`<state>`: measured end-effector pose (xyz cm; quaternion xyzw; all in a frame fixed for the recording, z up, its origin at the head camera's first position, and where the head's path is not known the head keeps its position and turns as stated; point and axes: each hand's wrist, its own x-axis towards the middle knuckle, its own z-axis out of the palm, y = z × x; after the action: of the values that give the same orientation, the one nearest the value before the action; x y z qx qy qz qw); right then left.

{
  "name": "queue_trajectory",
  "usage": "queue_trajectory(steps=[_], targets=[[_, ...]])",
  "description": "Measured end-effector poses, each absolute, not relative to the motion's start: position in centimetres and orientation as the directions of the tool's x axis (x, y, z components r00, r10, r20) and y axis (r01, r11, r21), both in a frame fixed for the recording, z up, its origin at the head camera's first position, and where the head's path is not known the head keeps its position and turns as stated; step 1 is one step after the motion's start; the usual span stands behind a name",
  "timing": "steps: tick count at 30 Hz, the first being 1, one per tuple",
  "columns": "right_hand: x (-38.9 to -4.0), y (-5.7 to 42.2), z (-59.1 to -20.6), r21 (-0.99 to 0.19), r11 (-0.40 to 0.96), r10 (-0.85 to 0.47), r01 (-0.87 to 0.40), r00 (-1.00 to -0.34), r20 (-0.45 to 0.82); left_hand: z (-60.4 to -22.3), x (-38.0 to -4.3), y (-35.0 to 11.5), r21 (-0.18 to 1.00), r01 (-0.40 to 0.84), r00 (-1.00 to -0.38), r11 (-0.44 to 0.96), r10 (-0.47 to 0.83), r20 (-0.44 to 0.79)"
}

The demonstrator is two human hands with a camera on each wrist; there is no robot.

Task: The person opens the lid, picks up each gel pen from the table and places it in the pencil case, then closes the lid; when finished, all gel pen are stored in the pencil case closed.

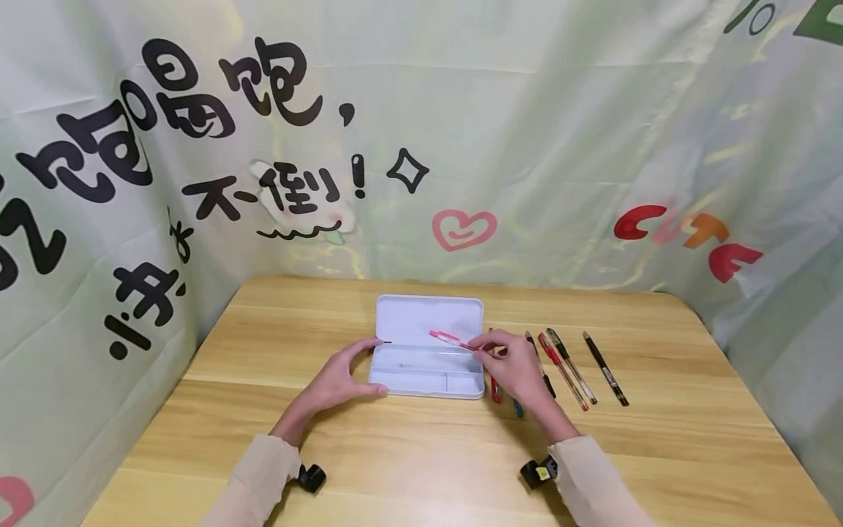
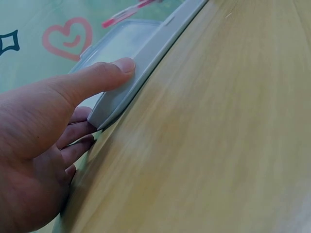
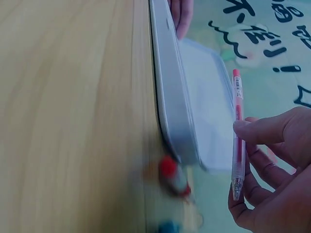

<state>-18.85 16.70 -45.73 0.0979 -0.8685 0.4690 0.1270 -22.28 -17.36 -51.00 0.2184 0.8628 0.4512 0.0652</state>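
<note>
A white pencil case (image 1: 429,322) lies with its lid raised at the back, its divided tray showing. My left hand (image 1: 336,377) holds the case's left end, thumb (image 2: 119,68) on the near rim and fingers at the far side. Over the case's right part, my right hand (image 1: 514,366) pinches a pink pen (image 3: 238,116) between thumb and fingers. The pen has a clear barrel, a pink end and a white label. In the head view it slants across the lid, pink end to the left.
Right of the case lie a red pen (image 1: 495,390) and a blue-ended pen (image 1: 518,408), both partly hidden by my right hand. Farther right are another red pen (image 1: 563,371) and several black pens (image 1: 606,368). A printed curtain (image 1: 527,146) hangs behind the wooden table (image 1: 408,461).
</note>
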Motion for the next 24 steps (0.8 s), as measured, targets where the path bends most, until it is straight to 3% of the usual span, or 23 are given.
queue_trajectory(steps=[10,24], targets=[[-20.2,12.4,-46.6,-0.812,0.501,-0.124,-0.3,-0.953,0.276,-51.1,-22.3,-17.2,0.813,0.301,-0.901,0.498,0.427,0.072],[-21.3,9.4,-47.7,-0.78,0.558,-0.245,-0.284,-0.954,0.172,-51.1,-22.4,-17.2,0.8,0.301,-0.903,0.518,0.424,0.065]])
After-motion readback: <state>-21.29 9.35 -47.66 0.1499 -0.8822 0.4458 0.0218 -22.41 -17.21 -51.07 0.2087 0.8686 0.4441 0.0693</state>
